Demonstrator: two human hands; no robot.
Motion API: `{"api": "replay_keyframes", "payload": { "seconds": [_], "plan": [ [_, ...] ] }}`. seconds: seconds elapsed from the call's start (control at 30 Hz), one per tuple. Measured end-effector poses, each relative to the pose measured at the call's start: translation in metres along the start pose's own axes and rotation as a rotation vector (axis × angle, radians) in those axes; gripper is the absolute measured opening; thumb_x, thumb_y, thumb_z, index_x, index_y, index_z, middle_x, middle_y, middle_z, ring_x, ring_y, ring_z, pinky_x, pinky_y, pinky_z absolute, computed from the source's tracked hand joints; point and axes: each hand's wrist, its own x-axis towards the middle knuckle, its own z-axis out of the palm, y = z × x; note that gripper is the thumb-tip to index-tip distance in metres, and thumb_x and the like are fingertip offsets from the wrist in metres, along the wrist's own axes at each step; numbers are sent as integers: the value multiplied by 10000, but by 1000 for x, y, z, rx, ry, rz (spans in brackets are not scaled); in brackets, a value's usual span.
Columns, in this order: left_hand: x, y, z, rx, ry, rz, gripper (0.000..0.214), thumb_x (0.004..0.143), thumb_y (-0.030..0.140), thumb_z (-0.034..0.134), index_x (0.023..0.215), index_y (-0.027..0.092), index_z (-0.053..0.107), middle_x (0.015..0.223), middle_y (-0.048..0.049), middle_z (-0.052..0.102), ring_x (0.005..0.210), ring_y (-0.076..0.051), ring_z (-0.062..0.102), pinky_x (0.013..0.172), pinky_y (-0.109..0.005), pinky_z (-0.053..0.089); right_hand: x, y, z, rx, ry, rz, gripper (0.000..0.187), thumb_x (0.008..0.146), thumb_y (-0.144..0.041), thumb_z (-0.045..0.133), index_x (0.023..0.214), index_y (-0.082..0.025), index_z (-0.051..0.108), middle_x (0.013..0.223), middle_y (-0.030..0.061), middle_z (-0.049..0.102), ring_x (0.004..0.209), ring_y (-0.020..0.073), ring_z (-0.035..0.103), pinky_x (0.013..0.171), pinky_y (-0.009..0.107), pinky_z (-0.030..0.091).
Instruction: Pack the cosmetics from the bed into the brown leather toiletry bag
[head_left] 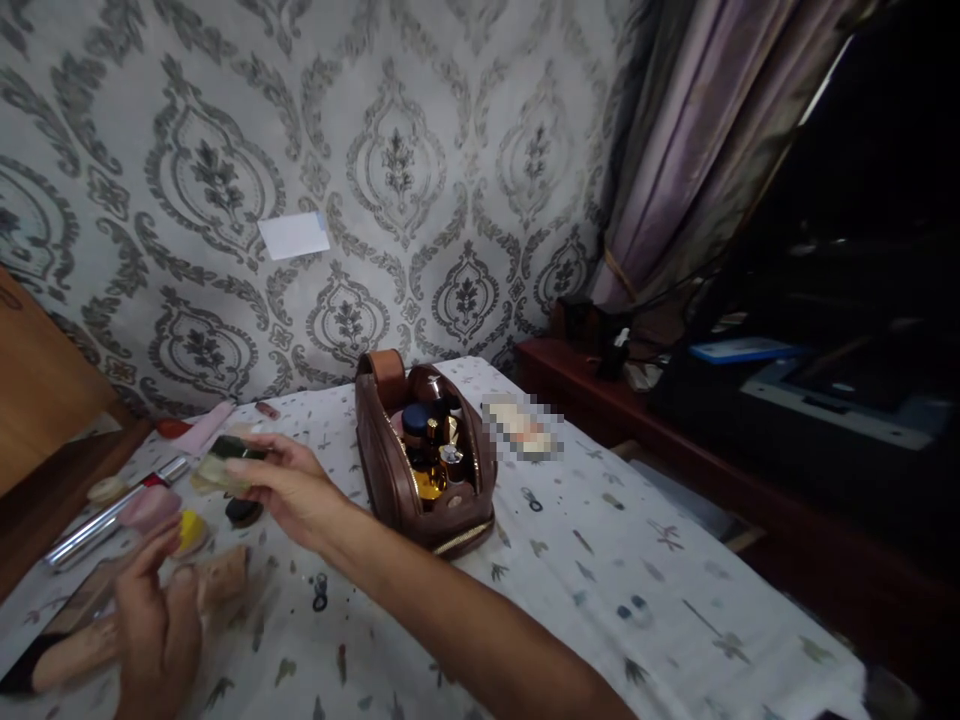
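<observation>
A small bottle with a dark cap and a pale, see-through body (217, 472) is pinched in my right hand (296, 490), above the left side of the table. Lower left, my left hand (157, 620) has its fingers bent and apart from the thumb, with nothing visible between them. Close by it are a blurred beige item (223, 582) and a beige tube with a black end (75, 650). Right of my right hand stands a brown toiletry bag (382, 490), unzipped, with several bottles and a dark blue round lid (418, 418) inside.
Around my hands lie a silver tube (79, 535), a pink sponge (150, 507), a yellow item (192, 530) and a black round item (244, 511). A pixelated item (523, 427) lies right of the bag. The patterned tablecloth (600, 620) reaches the wall; a dark red cabinet (585, 390) adjoins.
</observation>
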Motion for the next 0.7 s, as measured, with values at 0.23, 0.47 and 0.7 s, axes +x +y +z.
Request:
{"api": "replay_keyframes", "payload": {
  "seconds": [0.23, 0.47, 0.7],
  "plan": [
    [-8, 1, 9, 73, -84, -1, 413, 931, 443, 393, 1262, 211, 477, 1262, -121, 528, 1125, -307, 552, 970, -501, 475, -48, -108, 11, -426, -101, -180, 372, 697, -231, 787, 1058, -231, 700, 1058, 0, 702, 963, 160, 647, 933, 355, 478],
    [-4, -1, 8, 103, -151, 115, 331, 951, 422, 373, 1137, 204, 538, 1163, -120, 586, 1125, -309, 546, 975, -510, 442, -81, -189, -35, -1109, -41, -368, 438, 752, -283, 739, 1163, -177, 629, 1094, 36, 674, 964, 179, 654, 846, 343, 516],
    [-4, -5, 10, 114, -207, 98, 357, 968, 440, 348, 1081, 196, 584, 1140, -126, 601, 1106, -320, 550, 942, -531, 444, -90, -207, -54, -2038, -204, -268, 439, 754, -237, 759, 1168, -159, 635, 1020, 57, 625, 907, 192, 585, 801, 313, 451]
  ]
}}
